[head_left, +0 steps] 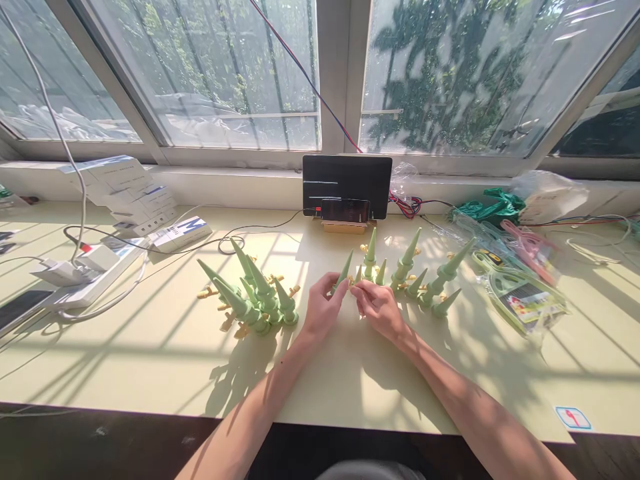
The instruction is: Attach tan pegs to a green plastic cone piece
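Note:
My left hand (323, 301) is closed around a pale green pointed cone (345, 267), whose tip sticks up past the thumb. Close beside it, my right hand (376, 305) pinches at a small yellow piece (351, 281) by the cone; the fingers hide most of it. To the left stands a cluster of green cones (260, 283) on ringed bases, with yellow pieces poking out of their sides. More green cones stand beyond and right of my right hand, among them a tall cone (404, 260) and a short cone (446, 305).
A black tablet (347, 173) and a phone (346, 210) lean on a stand at the back. Power strip (95, 277), cables and white boxes (120, 190) occupy the left. Plastic-wrapped green packages (523, 300) lie right. The table's front edge (350, 427) runs below my forearms.

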A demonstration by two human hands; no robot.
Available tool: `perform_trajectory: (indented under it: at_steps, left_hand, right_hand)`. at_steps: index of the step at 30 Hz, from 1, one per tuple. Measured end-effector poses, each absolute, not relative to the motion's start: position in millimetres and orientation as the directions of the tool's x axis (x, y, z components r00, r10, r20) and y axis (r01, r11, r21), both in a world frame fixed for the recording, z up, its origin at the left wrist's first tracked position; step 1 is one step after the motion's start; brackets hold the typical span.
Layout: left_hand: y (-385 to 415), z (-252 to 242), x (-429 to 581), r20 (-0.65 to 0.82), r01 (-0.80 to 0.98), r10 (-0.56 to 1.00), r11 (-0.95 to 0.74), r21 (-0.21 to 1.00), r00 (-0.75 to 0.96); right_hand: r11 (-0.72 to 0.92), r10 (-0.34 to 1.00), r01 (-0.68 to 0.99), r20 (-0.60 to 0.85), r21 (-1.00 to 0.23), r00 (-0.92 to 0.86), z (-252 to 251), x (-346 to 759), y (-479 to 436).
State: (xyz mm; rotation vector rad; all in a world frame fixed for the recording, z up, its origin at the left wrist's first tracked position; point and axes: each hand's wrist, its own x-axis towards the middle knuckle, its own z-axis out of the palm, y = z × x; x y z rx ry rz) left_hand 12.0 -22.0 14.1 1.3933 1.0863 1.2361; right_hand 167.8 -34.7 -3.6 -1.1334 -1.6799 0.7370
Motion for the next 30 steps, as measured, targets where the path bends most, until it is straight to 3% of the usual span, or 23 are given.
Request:
perform_trajectory:
  at_steps: [10,20,30]
  left_hand:
    - [-21.1,12.5,11.9,0.157,0.021,0.986,-0.158,0.987,0.065]
    - [-19.8,9.9,11.1,0.163,0.02,0.983,-0.165,0.986,0.088]
    - [-21.6,13.0,11.1,0.159,0.02,0.982,-0.162,0.987,0.098]
  right_hand:
    - [0.323,0.946,0.335,0.314,-0.885,-0.083,-0.9,165.3,-36.4]
    - [0.382,0.923,0.292,0.378,-0.877,-0.073,-5.8,165.6,-34.8]
    - [0.365,0.931,0.288,0.35,-0.885,-0.103,-2.8,165.9,-35.6]
